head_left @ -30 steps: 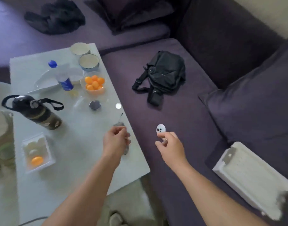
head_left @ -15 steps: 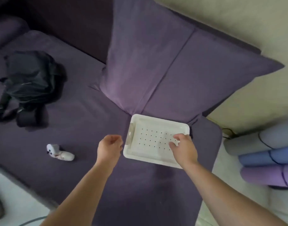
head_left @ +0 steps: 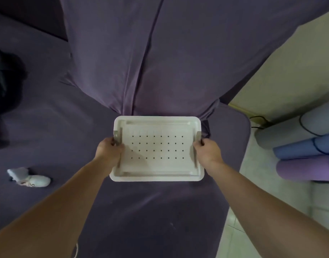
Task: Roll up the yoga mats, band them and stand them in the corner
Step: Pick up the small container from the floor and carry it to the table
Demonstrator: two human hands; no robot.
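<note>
Here, left hand [head_left: 109, 151] and right hand [head_left: 206, 152] grip white tray's [head_left: 157, 175] handles on sofa [head_left: 48, 127] | rolled yoga mats [head_left: 305, 155] lie well right, on floor.

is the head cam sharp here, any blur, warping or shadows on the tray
Head view: the white tray is fairly sharp, soft shadow under the left hand; wide-angle warping bends the sofa cushion and forearms; the rolled mats at the right edge look soft.

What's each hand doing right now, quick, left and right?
Left hand: grips the left handle of the white tray.
Right hand: grips the tray's right handle.
</note>
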